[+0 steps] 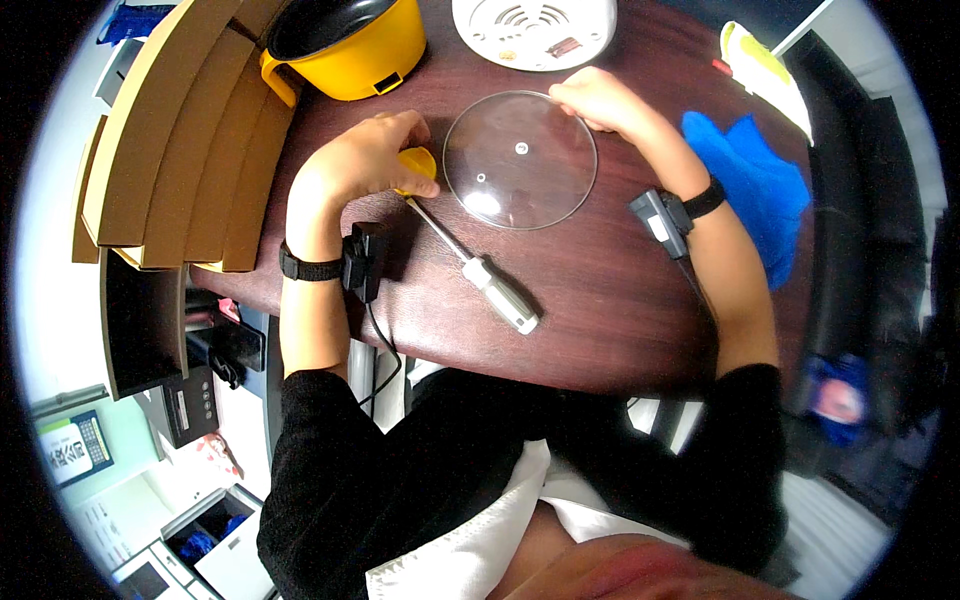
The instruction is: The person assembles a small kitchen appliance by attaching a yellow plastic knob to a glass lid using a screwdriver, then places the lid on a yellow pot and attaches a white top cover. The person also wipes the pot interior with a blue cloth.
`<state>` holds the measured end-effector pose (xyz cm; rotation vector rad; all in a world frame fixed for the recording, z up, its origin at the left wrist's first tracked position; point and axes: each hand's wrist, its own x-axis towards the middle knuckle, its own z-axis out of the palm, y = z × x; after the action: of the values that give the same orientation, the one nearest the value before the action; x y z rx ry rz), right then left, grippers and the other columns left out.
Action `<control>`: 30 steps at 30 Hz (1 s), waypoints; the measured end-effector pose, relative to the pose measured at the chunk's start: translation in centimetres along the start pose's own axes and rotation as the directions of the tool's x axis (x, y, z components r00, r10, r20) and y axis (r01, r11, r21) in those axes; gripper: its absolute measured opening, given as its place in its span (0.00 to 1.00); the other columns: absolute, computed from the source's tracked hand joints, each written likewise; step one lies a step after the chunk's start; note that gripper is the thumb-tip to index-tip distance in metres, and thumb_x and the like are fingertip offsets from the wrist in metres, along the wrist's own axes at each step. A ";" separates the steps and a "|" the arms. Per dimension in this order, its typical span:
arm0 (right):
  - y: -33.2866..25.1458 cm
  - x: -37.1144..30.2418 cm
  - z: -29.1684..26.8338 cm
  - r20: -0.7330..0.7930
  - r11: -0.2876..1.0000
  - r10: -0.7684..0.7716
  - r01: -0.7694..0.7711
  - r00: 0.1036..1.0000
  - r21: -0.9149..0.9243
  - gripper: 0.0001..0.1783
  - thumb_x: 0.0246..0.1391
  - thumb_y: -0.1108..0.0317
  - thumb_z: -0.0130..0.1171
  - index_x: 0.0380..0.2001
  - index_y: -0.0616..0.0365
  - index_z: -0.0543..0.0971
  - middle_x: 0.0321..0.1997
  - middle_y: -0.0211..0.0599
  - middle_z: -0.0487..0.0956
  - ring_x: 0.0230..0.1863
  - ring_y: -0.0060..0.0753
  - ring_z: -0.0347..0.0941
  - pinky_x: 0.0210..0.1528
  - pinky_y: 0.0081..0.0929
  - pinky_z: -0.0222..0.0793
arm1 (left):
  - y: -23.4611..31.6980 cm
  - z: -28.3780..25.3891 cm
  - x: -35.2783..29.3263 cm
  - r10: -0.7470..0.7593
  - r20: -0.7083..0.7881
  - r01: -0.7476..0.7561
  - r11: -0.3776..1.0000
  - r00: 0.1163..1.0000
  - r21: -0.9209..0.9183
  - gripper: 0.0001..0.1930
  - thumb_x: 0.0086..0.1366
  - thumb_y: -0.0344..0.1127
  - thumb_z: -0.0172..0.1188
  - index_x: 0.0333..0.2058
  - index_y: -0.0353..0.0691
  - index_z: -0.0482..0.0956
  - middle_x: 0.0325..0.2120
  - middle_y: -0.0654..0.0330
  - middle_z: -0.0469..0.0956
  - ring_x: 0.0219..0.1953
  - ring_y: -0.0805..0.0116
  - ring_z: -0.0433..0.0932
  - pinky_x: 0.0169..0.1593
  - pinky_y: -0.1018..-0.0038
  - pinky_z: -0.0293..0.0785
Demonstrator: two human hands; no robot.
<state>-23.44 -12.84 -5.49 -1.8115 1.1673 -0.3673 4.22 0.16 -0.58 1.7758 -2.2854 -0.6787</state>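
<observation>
left hand [365, 160] grips a yellow knob [420, 165], right hand [595, 100] pinches the glass lid [520, 160] rim; bare table [600, 300] lies nearer.

A dark brown wooden table [600, 300] with a rounded edge fills the middle. A tan wooden rack [180, 130] of curved slats stands beyond its left edge, black seating [860, 180] at far right, pale floor [840, 520] below.

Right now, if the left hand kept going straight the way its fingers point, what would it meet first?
Probably the glass lid: the left hand, closed on a yellow knob, points right toward its near rim. Depth is unclear.
</observation>
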 end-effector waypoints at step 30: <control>-0.6 -0.8 0.1 0.016 1.000 0.024 -0.024 1.000 0.013 0.18 0.56 0.60 0.51 0.14 0.54 0.70 0.07 0.18 0.61 0.07 0.11 0.48 0.10 0.18 0.39 | -2.7 -1.4 1.3 -0.044 -0.359 0.055 0.998 0.932 0.018 0.13 0.61 0.38 0.60 0.38 0.33 0.80 0.30 0.51 0.82 0.32 0.64 0.81 0.38 0.72 0.75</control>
<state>-23.42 -11.99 -4.86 -1.7847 1.1723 -0.3450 6.82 -1.91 -0.72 1.8002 -2.0194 -0.2969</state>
